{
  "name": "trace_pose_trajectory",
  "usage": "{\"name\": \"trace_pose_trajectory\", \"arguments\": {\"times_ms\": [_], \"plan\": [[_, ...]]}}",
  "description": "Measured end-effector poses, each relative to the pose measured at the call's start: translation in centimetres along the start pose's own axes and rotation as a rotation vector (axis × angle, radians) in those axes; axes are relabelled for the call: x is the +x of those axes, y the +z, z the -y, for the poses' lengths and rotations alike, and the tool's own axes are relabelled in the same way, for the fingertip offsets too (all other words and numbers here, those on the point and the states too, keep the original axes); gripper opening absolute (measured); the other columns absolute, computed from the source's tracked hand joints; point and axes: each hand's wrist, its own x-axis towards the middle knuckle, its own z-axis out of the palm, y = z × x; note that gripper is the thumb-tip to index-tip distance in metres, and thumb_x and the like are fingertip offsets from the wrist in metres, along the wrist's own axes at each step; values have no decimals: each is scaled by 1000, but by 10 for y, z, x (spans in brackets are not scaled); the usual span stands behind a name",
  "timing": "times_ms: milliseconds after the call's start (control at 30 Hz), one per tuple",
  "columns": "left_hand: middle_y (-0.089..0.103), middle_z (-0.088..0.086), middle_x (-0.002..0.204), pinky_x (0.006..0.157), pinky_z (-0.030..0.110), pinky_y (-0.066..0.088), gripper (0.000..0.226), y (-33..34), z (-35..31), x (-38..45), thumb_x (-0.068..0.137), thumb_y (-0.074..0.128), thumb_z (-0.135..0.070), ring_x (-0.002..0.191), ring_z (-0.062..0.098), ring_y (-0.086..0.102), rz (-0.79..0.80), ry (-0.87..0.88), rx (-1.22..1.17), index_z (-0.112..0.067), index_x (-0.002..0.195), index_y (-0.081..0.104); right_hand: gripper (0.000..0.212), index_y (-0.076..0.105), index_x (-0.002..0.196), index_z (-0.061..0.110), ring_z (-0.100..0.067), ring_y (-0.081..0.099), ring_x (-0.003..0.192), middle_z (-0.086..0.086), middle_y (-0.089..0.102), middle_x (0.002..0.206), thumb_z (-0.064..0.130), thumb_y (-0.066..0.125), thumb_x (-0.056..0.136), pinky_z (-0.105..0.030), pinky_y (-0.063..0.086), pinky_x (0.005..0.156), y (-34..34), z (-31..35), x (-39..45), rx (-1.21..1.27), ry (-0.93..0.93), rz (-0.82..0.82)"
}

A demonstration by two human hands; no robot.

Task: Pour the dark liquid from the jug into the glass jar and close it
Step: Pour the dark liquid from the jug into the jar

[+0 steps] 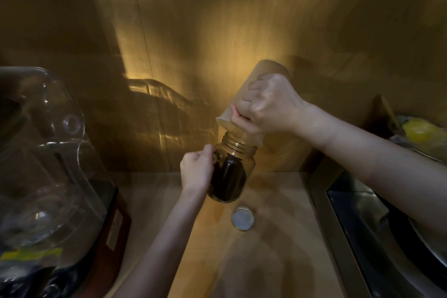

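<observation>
My right hand [268, 104] grips a pale beige jug [244, 94] by its handle side and holds it tipped steeply, spout down, over the mouth of a glass jar [232, 172]. The jar stands on the wooden counter, slightly tilted, and holds dark liquid up to about its shoulder. My left hand [197, 169] grips the jar's left side. The jar's threaded neck is open. Its round lid [243, 218] lies flat on the counter just in front of the jar, apart from both hands.
A large clear plastic container [41, 152] on a dark red base fills the left side. A metal sink or stove area with a dark pan [391, 230] runs along the right edge. Yellow items [418, 132] sit at the back right. A wooden wall stands close behind.
</observation>
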Motion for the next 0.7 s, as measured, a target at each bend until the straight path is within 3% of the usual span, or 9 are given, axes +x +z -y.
{"name": "trace_pose_trajectory", "arguments": {"times_ms": [133, 300, 367, 433, 533, 600, 700], "plan": [[40, 7, 52, 63, 33, 34, 38, -9, 26, 1, 80, 50, -25, 56, 22, 39, -6, 31, 96, -15, 43, 43, 45, 56, 37, 9, -18, 44, 27, -3, 47, 31, 13, 54, 81, -18, 34, 33, 18, 6, -35, 166, 275, -183], [50, 11, 62, 65, 35, 38, 34, -23, 71, -4, 81, 50, -28, 62, 22, 44, -56, -38, 159, -8, 53, 53, 48, 46, 38, 5, -17, 36, 36, -9, 38, 37, 25, 49, 81, -28, 28, 42, 69, 23, -94, 513, 902, -174], [55, 15, 65, 67, 37, 41, 34, -27, 90, -8, 83, 48, -26, 65, 24, 49, -50, -121, 119, -7, 57, 59, 48, 38, 39, 10, -17, 31, 44, -8, 32, 43, 18, 54, 84, -31, 27, 48, 89, 36, -117, 710, 1141, -184], [55, 11, 57, 63, 36, 40, 33, -31, 111, -10, 81, 50, -27, 60, 21, 49, -53, -145, 105, -7, 56, 59, 50, 35, 41, 17, -16, 28, 50, -5, 28, 47, 10, 57, 86, -32, 25, 52, 105, 51, -131, 899, 1384, -184], [48, -7, 34, 47, 25, 35, 28, -33, 131, -14, 83, 49, -17, 40, 4, 42, -14, -132, 144, -8, 58, 57, 46, 40, 46, 20, -7, 31, 45, 6, 33, 43, 12, 60, 87, -24, 27, 48, 128, 75, -142, 1071, 1701, -212], [43, -7, 31, 41, 22, 31, 30, -33, 139, -16, 83, 48, -13, 35, 4, 37, 11, -186, 115, -9, 54, 53, 42, 44, 50, 18, -5, 39, 52, 8, 41, 47, 17, 62, 87, -22, 32, 52, 148, 89, -147, 1190, 1817, -231], [38, -7, 31, 43, 24, 29, 41, -33, 155, -20, 83, 48, -12, 37, 6, 33, 48, -232, 80, -17, 42, 46, 37, 50, 56, 12, -17, 38, 63, -6, 42, 59, 26, 66, 87, -27, 32, 59, 180, 106, -147, 1233, 1874, -198]]}}
